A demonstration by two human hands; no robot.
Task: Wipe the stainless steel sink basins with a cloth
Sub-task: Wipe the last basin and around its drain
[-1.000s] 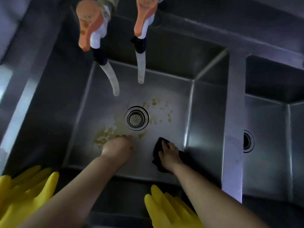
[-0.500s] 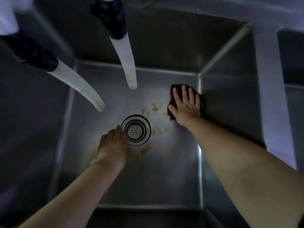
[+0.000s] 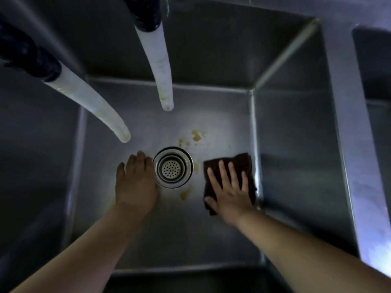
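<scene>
Sink basin (image 3: 285, 144), the left one of two, fills the view; wipe is partway, not near done. Dark cloth (image 3: 243, 163) lies flat on the basin floor at the right side, its right edge against the foot of the right wall, well right of the drain strainer (image 3: 172, 167). Right hand (image 3: 229, 192) presses it down, fingers (image 3: 222, 172) straight and spread, palm on top, no pinch. Left hand (image 3: 136, 182) rests on the bare floor just left of the strainer, fingers together and lightly bent, holding nothing; looks like a brace.

What's left, judging by the floor: yellow-brown stains (image 3: 197, 136) sit behind the strainer, a smear touches its right rim, one more blob (image 3: 185, 194) just in front of it. None under the cloth now, so the drain surround is still to do. Floor left of the strainer shows no obvious stain, though light is dim and the hand hides part. Walls: cannot tell wiped or not.

Second basin (image 3: 372, 81) only a sliver at the right edge, past the divider (image 3: 342, 144); no hand or cloth there, likely untouched. Two pale hoses (image 3: 156, 66) hang over the basin, no water seen running.
</scene>
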